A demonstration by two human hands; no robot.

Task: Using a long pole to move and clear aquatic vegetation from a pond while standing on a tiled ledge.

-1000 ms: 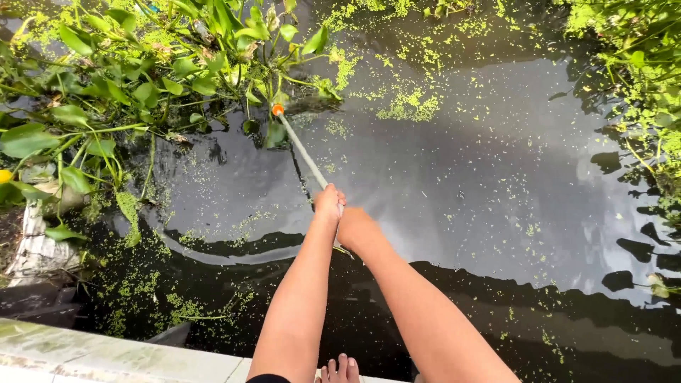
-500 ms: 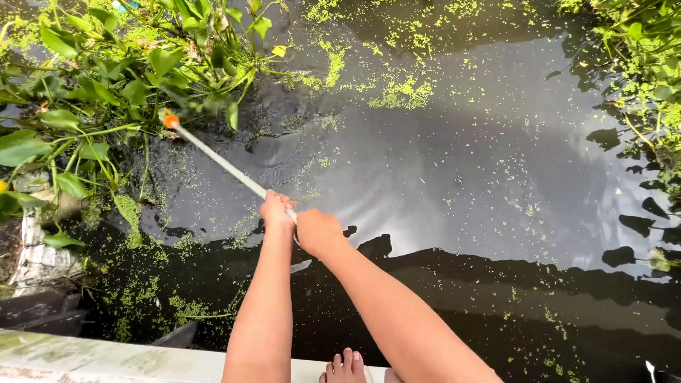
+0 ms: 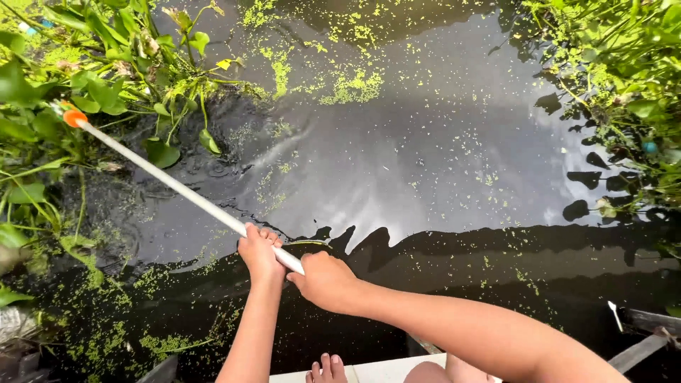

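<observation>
Head view: the left hand point(image 3: 259, 252) and right hand point(image 3: 323, 280) both wrap their fingers around a pale pole point(image 3: 170, 183). The pole slants up-left over dark water point(image 3: 425, 163), its orange tip point(image 3: 74, 118) among the green plants point(image 3: 106, 78).

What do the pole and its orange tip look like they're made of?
The pole looks like pale plastic or painted metal pipe: straight, smooth, evenly whitish-grey with a dull sheen; the picture cannot settle which. Both hands, left hand and right hand, are wrapped round its near end. The orange tip looks like a moulded plastic cap: bright, uniform colour, rounded shape.
</observation>
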